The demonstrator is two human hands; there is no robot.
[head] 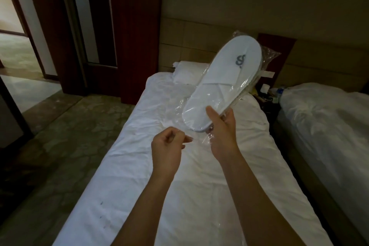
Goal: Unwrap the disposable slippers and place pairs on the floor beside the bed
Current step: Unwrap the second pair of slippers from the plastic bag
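The slippers (223, 84), white and stacked flat inside their clear plastic wrapper (269, 56), sit just right of the frame's centre, held up in the air above the bed (179, 175). Long axis runs on a diagonal: heel end low and toward the centre, toe end high and to the upper right, with a grey logo showing on the upper strap. The right hand (221, 128) grips the heel end, thumb laid across the top face and fingers curled underneath, the wrapper crinkled under the palm. The left hand (167, 146), lower and to the left, pinches a loose tail of the wrapper between curled fingers and thumb; film stretches from there back to the heel. Below them, the bed's white cover runs from bottom centre up to a pillow (189, 72) against the headboard. Carpeted floor (60, 146) lies open along the bed's left edge, out to a dark wooden door frame (137, 26) at upper left. At right, a narrow gap, then a second bed (329, 126), with a cluttered nightstand (267, 94) between the two at the headboard end.
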